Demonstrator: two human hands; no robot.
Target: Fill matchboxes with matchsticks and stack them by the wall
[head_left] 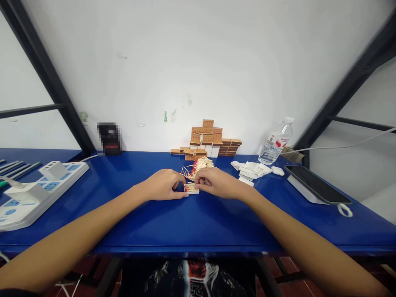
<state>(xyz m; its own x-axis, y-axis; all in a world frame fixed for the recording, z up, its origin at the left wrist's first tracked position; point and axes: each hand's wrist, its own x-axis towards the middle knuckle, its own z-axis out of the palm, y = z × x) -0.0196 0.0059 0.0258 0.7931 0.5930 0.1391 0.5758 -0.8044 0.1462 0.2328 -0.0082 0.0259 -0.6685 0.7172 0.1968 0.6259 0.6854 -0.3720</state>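
A small white matchbox tray (192,191) with red-tipped matches in it lies on the blue table between my two hands. My left hand (165,184) has its thumb and fingers curved around the tray's left end, closed on it. At the right end, the fingertips of my right hand (215,182) are pinched together against the tray and its matches; whether a match is between them is hidden. Just behind the tray lies a heap of loose matches (202,166), with several scattered at its left side.
Brown matchboxes (207,139) are stacked against the wall. Empty white trays (252,170), a water bottle (276,141), an earphone case (277,170) and a phone (317,183) are at the right. A white power strip (71,178) and a black object (111,140) stand left.
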